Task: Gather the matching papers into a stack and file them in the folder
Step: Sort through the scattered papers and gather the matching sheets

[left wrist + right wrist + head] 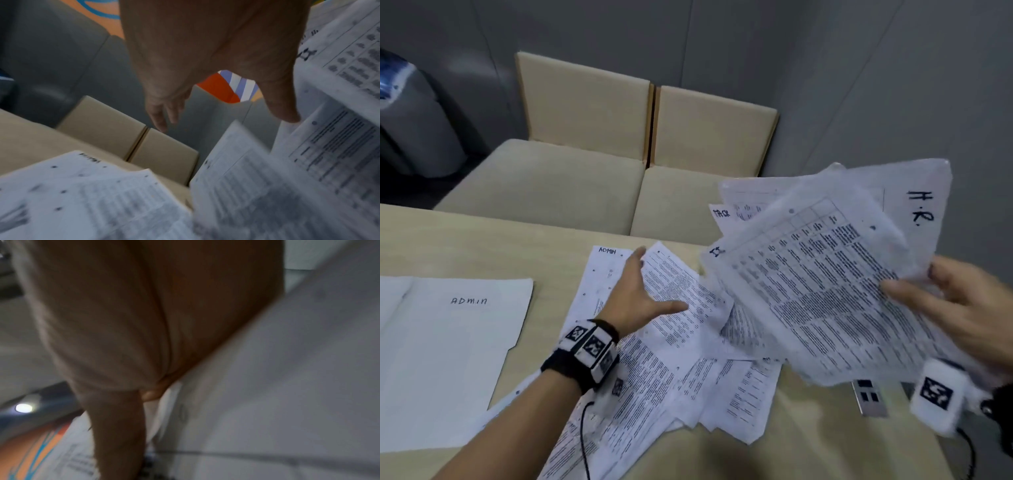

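My right hand (941,294) grips a fanned bundle of printed sheets (822,274) lifted above the table at the right; one sheet behind is marked "H.R." (921,209). In the right wrist view my right hand (144,353) lies against the pale backs of those sheets (277,386). My left hand (643,291) is open with fingers spread over the loose papers (681,342) on the table, beside a sheet marked "ADMIN" (606,251). The left wrist view shows my left hand (205,73) hovering with fingers straight above blurred papers (102,203). A white folder labelled "ADMIN" (448,342) lies at the left.
The tan table (465,240) carries the scattered sheets in its middle. Two beige seats (619,154) stand beyond its far edge against a grey wall. A grey bin (410,120) is at the far left. A small silver device (869,397) lies under the lifted bundle.
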